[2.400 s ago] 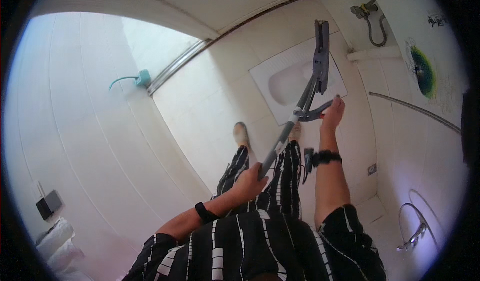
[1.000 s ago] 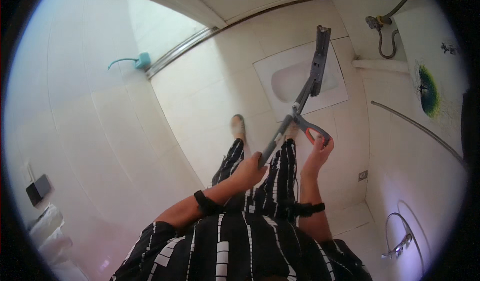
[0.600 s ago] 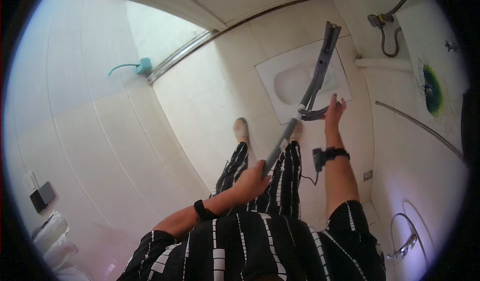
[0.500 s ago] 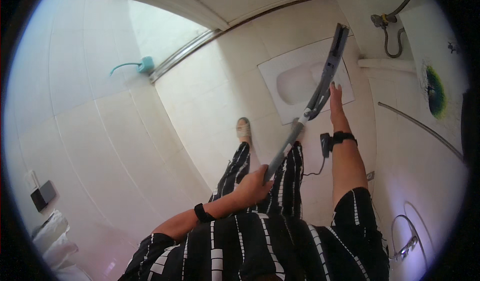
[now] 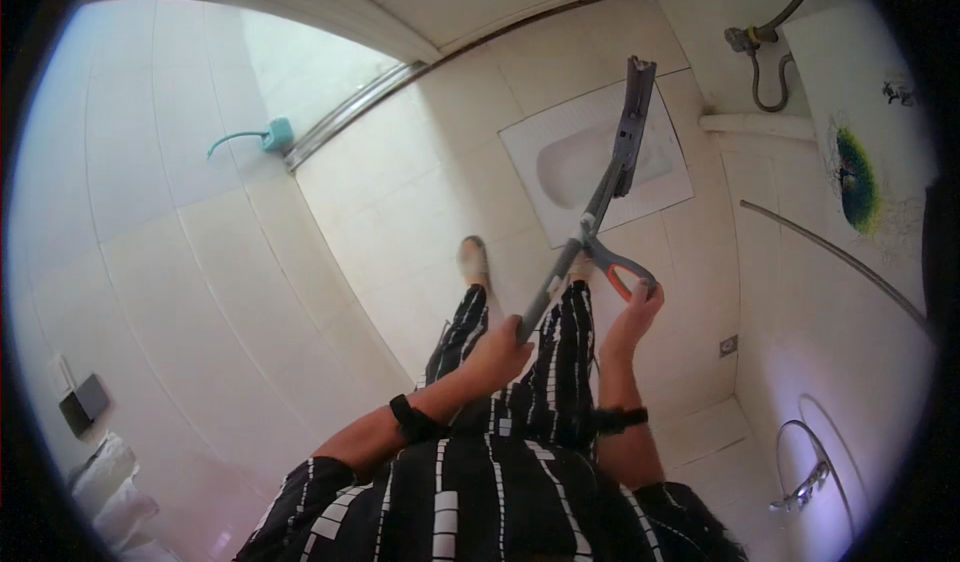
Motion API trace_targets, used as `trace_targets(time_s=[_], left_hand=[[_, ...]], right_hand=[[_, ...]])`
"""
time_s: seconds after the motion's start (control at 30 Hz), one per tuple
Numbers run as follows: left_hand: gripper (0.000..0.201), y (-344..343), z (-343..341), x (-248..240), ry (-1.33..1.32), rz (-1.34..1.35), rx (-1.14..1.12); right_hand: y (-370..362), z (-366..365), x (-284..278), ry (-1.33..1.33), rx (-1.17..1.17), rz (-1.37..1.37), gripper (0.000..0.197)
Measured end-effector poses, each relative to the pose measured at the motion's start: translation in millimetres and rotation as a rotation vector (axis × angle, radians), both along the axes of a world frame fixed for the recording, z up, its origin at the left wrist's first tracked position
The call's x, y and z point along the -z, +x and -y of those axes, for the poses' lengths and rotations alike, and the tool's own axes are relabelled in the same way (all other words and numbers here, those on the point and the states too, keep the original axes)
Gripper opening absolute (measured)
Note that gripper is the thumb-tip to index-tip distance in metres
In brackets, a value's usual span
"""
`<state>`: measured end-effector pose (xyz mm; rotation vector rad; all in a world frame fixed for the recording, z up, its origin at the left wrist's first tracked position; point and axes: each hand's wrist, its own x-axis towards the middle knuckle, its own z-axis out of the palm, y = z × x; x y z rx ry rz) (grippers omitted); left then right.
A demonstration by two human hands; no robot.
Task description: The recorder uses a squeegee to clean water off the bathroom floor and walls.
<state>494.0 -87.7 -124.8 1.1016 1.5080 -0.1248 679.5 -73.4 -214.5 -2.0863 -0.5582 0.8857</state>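
A grey squeeze mop slants up in front of me. Its long, narrow head is raised over the squat toilet, and its pole runs back toward my body. My left hand is wrapped round the lower pole near my lap. Partway up the pole a dark lever handle with an orange inner edge sticks out to the right. At the tip of that lever, my right hand has its fingers closed on it. Part of the right fingers is hidden.
Pale tiles cover the floor and walls. A teal brush or holder sits by the metal door track. On the right are a pipe, a grey hose, a shower tap and a floor drain.
My right hand has come down from beside the mop head to the lever, which now stands out from the pole. The mop head has shifted a little left.
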Motion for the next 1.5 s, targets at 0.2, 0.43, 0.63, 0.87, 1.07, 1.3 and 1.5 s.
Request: trace_targets(time_s=[0.2, 0.43, 0.63, 0.87, 1.07, 1.3, 1.5], left_hand=[[0.044, -1.0, 11.9, 7.2, -0.003, 0.056, -0.029], [0.045, 5.1, 6.1, -7.1, -0.037, 0.102, 0.047], [0.047, -3.5, 2.9, -8.2, -0.082, 0.137, 0.049], [0.065, -44.8, -5.9, -18.5, 0.056, 0.05, 0.415], [0.068, -49.9, 1.2, -26.2, -0.12, 0.181, 0.304], [0.062, -41.1, -5.6, 18.1, 0.136, 0.131, 0.329], [0.07, -33.0, -40.8, -12.5, -0.093, 0.207, 0.157]], right_hand=[[33.0, -47.0, 69.4, 0.044, 0.085, -0.008, 0.055], [56.1, -99.6, 119.8, -0.443, 0.134, -0.294, 0.095], [-29.1, -38.6, 87.7, -0.213, 0.312, -1.107, 0.034], [-69.2, -54.2, 101.9, -0.29, 0.462, -0.972, 0.024], [-58.4, -38.7, 85.0, -0.247, 0.166, -1.092, 0.023], [-109.3, 2.8, 41.4, -0.093, 0.148, -1.16, 0.009], [-101.5, -43.3, 46.9, 0.02, 0.056, -0.978, 0.013]])
